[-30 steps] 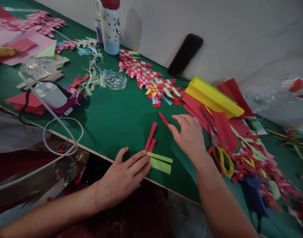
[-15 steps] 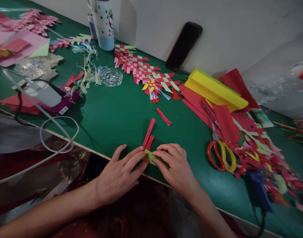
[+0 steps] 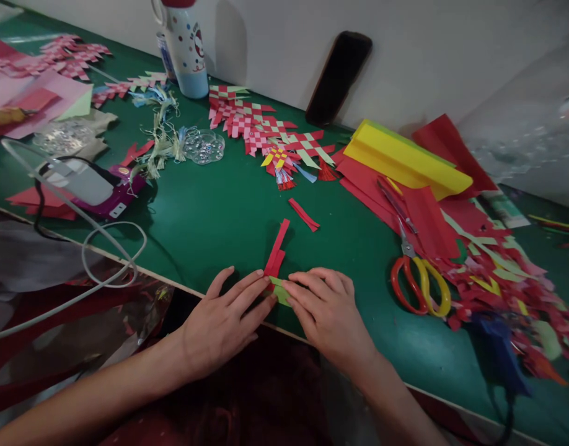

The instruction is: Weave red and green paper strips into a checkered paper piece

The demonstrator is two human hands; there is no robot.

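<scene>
At the table's near edge, my left hand (image 3: 229,313) has its fingertips pressed together on the lower ends of red paper strips (image 3: 276,255). Its outermost finger is spread away from the others. Woven against the red strips is a light green paper strip (image 3: 281,293). My right hand (image 3: 324,303) pinches that green strip from the right, with the fingers bent. The two hands are close together, and the fingertips partly hide where the strips cross. A separate red strip (image 3: 304,215) lies on the table just beyond them.
Scissors with red and yellow handles (image 3: 419,285) lie to the right, beside paper scraps (image 3: 507,279) and folded yellow paper (image 3: 405,164). Woven paper fish (image 3: 256,124), a bottle (image 3: 186,56) and a phone (image 3: 339,77) stand at the back. A cable (image 3: 112,282) hangs over the left edge.
The view has shifted slightly. The two red strips, apart before, now overlap at their lower ends. Both hands keep their hold in nearly the same place.
</scene>
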